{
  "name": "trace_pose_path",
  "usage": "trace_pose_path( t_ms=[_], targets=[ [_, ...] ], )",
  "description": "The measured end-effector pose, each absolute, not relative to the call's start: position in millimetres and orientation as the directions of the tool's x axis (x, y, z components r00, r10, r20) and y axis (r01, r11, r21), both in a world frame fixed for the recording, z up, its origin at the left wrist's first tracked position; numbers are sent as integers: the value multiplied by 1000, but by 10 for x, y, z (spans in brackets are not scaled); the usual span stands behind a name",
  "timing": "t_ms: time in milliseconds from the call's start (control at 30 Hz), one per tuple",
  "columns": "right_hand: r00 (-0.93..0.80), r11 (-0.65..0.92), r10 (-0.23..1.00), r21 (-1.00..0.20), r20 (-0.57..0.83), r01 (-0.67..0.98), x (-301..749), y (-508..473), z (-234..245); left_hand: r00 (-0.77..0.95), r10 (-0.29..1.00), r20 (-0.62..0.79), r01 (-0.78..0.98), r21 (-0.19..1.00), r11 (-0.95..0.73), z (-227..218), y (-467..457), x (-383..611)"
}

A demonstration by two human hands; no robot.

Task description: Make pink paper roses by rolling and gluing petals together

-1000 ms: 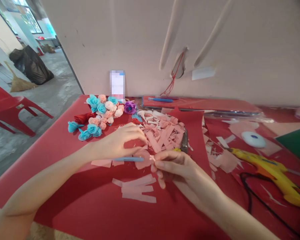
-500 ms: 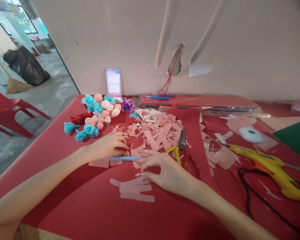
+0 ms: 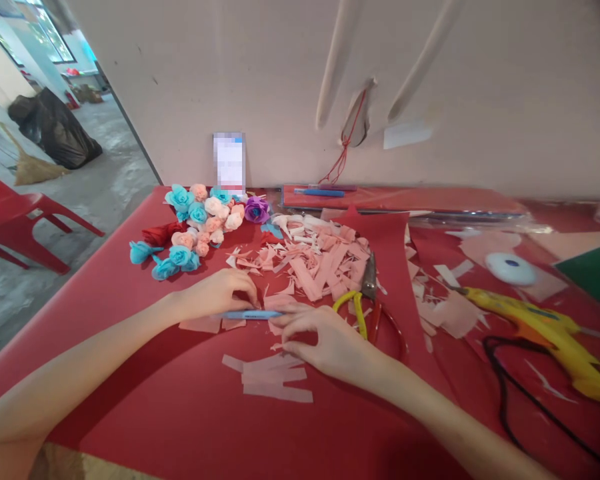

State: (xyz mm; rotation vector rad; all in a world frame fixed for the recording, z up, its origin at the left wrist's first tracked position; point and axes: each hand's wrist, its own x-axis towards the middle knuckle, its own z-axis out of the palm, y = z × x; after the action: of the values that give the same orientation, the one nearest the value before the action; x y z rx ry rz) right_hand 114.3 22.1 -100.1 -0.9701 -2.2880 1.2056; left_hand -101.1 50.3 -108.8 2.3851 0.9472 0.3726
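Observation:
A light blue pen point(image 3: 250, 315) lies crosswise between my two hands, just over some pale pink paper pieces point(image 3: 200, 324). My left hand point(image 3: 223, 293) is curled, its fingertips down at the pen's far side. The fingers of my right hand point(image 3: 317, 337) are bent over the pen's right end, which they hide; its thumb is lower, apart from the pen. Whether paper is caught under the fingertips, I cannot tell. Nearer to me are several overlapping pink paper strips point(image 3: 275, 379). Beyond the hands spreads a heap of pink paper scraps point(image 3: 320, 260).
Pliers point(image 3: 369, 280) with yellow and red handles lie beside my right hand. Paper flowers point(image 3: 213, 223) and a propped phone point(image 3: 229, 162) are at the back left. A yellow glue gun point(image 3: 535, 330), its black cord point(image 3: 503, 393) and a white round object point(image 3: 511, 268) occupy the right.
The view has shifted slightly. My left fingers have drawn in and bent down toward the pen. The right hand keeps nearly the same pose.

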Motion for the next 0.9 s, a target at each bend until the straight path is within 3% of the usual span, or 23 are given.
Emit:
trace_pose_path(
  t_ms=[433, 900],
  targets=[
    [-711, 426, 702, -821, 36, 379, 1160, 229, -1022, 727, 687, 15, 542, 600, -588, -1028, 496, -1001],
    [-717, 444, 695, -818, 56, 366, 1172, 232, -1057, 581, 813, -24, 627, 650, -429, -1041, 487, -1031]
  ],
)
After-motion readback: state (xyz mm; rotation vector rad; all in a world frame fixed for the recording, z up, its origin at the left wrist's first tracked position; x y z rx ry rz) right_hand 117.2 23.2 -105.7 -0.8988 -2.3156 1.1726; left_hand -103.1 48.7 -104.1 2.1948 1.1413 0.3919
